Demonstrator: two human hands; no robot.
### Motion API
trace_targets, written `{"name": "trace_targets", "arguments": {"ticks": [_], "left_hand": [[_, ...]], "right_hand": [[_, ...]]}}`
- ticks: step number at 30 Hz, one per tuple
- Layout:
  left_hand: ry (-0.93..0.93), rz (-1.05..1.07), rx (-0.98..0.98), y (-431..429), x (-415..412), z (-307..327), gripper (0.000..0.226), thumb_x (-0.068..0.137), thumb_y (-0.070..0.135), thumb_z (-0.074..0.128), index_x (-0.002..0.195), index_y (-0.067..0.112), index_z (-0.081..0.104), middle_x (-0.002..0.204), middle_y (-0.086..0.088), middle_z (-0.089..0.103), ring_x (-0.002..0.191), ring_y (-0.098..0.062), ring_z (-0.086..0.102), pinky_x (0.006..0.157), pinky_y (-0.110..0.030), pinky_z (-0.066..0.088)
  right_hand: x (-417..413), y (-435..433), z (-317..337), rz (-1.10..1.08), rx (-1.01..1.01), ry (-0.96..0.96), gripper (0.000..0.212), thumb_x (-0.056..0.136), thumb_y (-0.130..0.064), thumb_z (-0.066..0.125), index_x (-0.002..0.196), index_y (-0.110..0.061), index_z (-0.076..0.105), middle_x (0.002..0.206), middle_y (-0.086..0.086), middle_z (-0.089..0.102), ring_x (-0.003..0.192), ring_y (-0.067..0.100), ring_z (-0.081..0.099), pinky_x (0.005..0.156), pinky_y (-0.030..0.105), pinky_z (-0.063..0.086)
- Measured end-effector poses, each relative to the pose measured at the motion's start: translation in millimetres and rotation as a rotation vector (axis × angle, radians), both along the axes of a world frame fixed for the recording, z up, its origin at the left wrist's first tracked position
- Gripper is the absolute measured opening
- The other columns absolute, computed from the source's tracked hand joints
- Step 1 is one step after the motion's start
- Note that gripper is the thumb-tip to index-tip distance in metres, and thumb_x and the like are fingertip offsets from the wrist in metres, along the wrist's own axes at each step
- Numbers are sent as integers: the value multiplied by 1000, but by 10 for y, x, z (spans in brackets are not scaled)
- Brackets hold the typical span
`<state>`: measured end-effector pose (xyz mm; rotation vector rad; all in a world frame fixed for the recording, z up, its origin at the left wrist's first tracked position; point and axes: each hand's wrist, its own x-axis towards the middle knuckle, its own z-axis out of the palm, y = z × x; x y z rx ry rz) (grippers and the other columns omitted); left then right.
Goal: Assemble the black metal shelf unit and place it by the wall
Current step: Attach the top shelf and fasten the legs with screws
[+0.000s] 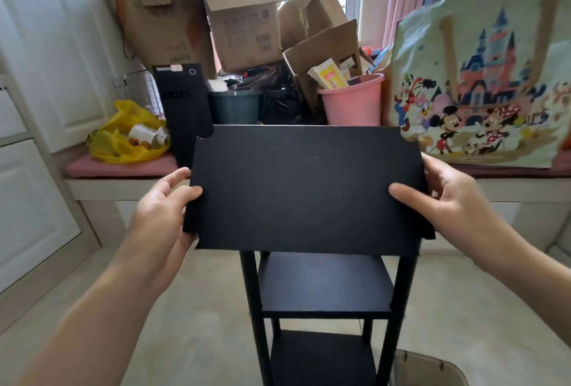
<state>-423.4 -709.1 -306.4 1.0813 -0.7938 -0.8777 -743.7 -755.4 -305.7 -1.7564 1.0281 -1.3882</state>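
Above the half-built black shelf unit (pixel 324 305), near the middle of the room, both hands hold a loose black shelf panel (pixel 309 184).

In the head view, the left hand (pixel 163 200) grasps the panel's left edge, thumb on top and fingers round the edge; the right hand (pixel 445 200) grasps the right edge the same way. The panel covers the tops of the upright posts, so whether it touches them cannot be told. Two lower shelves sit between the posts on the pale floor. Far behind, a window bench (pixel 123 167) carries cardboard boxes (pixel 244 24), a pink bucket (pixel 352 104), a yellow plastic bag (pixel 123 144) at left and a cartoon-print tote bag (pixel 482 76) at right.
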Motion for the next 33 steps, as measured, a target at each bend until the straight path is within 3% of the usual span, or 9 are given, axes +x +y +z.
{"name": "trace_targets", "arguments": {"ticks": [3, 7, 11, 15, 19, 25, 27, 31, 33], "left_hand": [[-64, -37, -3, -110, -25, 116, 33, 101, 6, 50, 130, 20, 60, 112, -2, 74, 86, -13, 71, 63, -26, 60], [-196, -48, 24, -285, -50, 324, 25, 98, 7, 57, 114, 22, 67, 94, -1, 77, 65, -16, 71, 60, -31, 56], [-306, -57, 8, -502, -110, 475, 16, 97, 13, 62, 108, 23, 69, 91, 4, 75, 72, -7, 70, 48, -16, 52], [-287, -42, 32, -711, -188, 454, 8, 97, 16, 63, 103, 20, 67, 96, -1, 69, 80, -13, 65, 49, -16, 51], [-248, -64, 107, -817, -128, 313, 6, 96, 20, 65, 98, 16, 68, 99, -7, 70, 84, -21, 65, 60, -26, 54], [-156, -54, 178, -979, -37, 178, 13, 94, 21, 67, 93, 9, 69, 92, -10, 64, 79, -23, 61, 65, -30, 49], [-162, -67, 190, -1025, -56, 143, 12, 93, 21, 68, 90, 10, 70, 89, -10, 64, 80, -24, 59, 66, -30, 47], [-187, -51, 213, -1046, -120, 115, 14, 95, 21, 65, 87, 10, 67, 74, -5, 57, 62, -18, 53, 45, -22, 43], [-176, -59, 212, -1047, -116, 102, 14, 95, 21, 65, 88, 9, 67, 77, -7, 58, 66, -20, 54, 54, -27, 47]], "right_hand": [[-83, -109, 211, -53, -7, 46, 29, 91, -12, 66, 114, -30, 62, 93, -20, 73, 87, -4, 69, 68, 10, 53], [-238, -288, 425, -80, 125, -5, 18, 90, -20, 70, 105, -31, 70, 91, -10, 77, 81, 9, 74, 63, 24, 59], [-340, -562, 537, -163, 266, -49, 14, 89, -27, 71, 100, -18, 74, 94, 1, 77, 80, 17, 73, 58, 27, 55], [-306, -808, 537, -251, 383, -69, 13, 89, -27, 72, 88, -14, 73, 94, 6, 74, 82, 21, 67, 80, 38, 54], [-259, -967, 453, -258, 475, -44, 23, 86, -26, 74, 99, -8, 72, 89, 5, 72, 71, 17, 65, 56, 26, 50], [-258, -1076, 350, -234, 568, -27, 18, 88, -27, 72, 95, -10, 71, 88, 6, 70, 79, 22, 64, 69, 32, 49], [-269, -1102, 328, -233, 585, -42, 15, 89, -24, 71, 93, -10, 72, 85, 6, 71, 75, 22, 63, 68, 32, 49], [-268, -1131, 273, -224, 603, -78, 13, 89, -20, 70, 93, -8, 71, 81, 7, 70, 69, 21, 63, 63, 31, 50], [-254, -1149, 255, -215, 608, -96, 13, 90, -19, 70, 92, -7, 71, 78, 6, 70, 67, 20, 63, 61, 29, 50]]}}
